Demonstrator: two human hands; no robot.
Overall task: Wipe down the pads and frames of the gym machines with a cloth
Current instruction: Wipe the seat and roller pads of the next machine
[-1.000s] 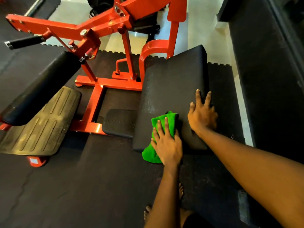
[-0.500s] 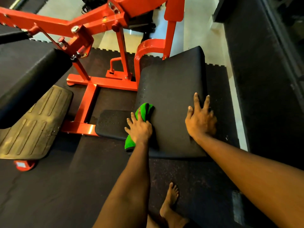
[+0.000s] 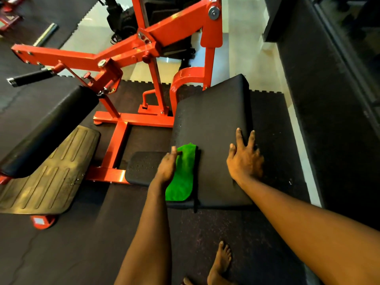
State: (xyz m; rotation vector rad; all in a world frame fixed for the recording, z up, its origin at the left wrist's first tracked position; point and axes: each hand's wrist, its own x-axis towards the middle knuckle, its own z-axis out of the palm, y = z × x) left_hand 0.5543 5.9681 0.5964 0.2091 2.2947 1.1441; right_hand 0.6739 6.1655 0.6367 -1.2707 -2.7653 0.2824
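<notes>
On the left edge of the big black seat pad (image 3: 211, 124), the left hand (image 3: 167, 167) is pressing the green cloth (image 3: 183, 177) against the pad. Its fingers (image 3: 173, 153) are lying straight along the cloth, not curling round it. The right hand (image 3: 244, 161) is bracing on the pad's right side, fingers spread wide and flat, holding nothing. The cloth is sitting at the near-left corner, reaching down to the front lip.

I'm reading this as mid-wipe on one pad, so early in the task. The surface is looking evenly matte, so I can't tell which part is done. Probably remaining:
- the rest of this pad
- the small perforated pad (image 3: 144, 165) just beside it
- the long roller pad (image 3: 49, 128)
- the handle grip (image 3: 28, 78)
- the red frame (image 3: 123, 56)

The cloth isn't touching any of these now. The ribbed footplate (image 3: 47, 173) is looking dusty.
</notes>
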